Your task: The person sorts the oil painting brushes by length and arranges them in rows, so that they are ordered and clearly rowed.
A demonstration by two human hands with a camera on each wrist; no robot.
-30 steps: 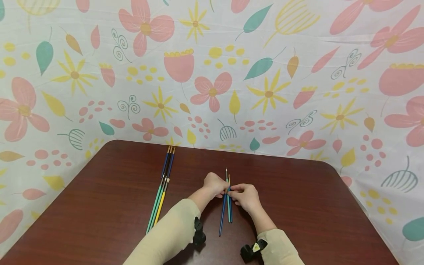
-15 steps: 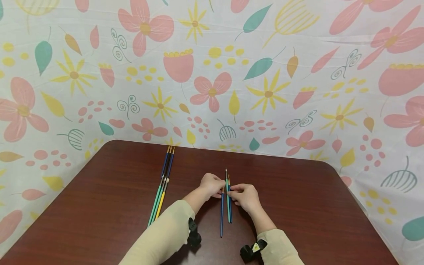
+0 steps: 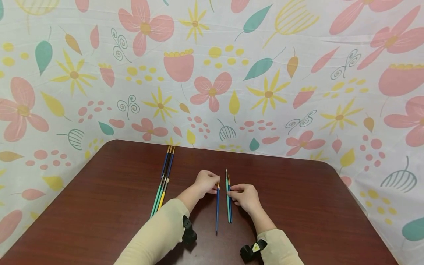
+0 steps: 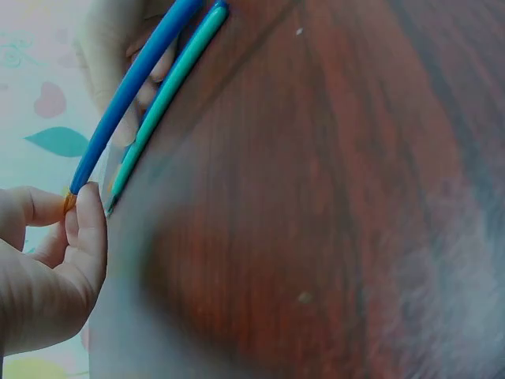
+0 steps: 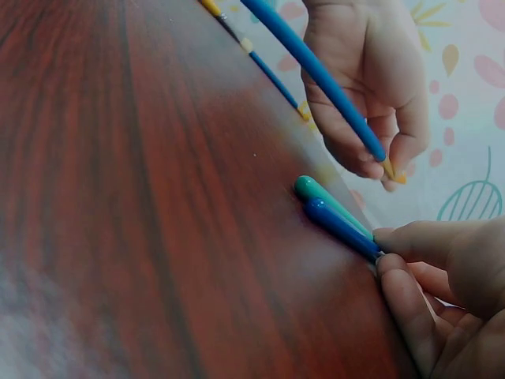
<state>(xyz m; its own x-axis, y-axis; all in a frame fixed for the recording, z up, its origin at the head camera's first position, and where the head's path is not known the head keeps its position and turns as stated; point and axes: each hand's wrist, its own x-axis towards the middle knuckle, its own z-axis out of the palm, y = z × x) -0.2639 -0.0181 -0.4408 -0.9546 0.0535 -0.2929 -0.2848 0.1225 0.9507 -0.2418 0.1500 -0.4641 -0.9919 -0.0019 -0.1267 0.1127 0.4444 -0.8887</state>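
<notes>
My left hand [image 3: 205,182] pinches a blue paintbrush [image 3: 217,211] by its gold-coloured ferrule, between thumb and fingertips. The blue handle points back toward me, as the left wrist view also shows with the handle [image 4: 130,91] slanting up and away. To its right, a green paintbrush [image 3: 228,206] and a second blue paintbrush [image 3: 230,210] lie side by side on the table. My right hand [image 3: 246,197] pinches this pair from the right, thumb and forefinger near the upper part of the handles. In the right wrist view their rounded ends stick out past the fingertips [image 5: 394,276].
On the left of the brown table [image 3: 298,206], several dark and blue paintbrushes [image 3: 168,162] lie near the far edge. Green brushes [image 3: 157,198] and a yellow brush [image 3: 162,197] lie just below them, partly behind the left sleeve [image 3: 155,232]. A flower-patterned cloth [image 3: 212,73] hangs behind.
My left hand has moved left, carrying the blue paintbrush away from the green and blue pair, and the brush has straightened from its slant. The right hand has stayed in place.
</notes>
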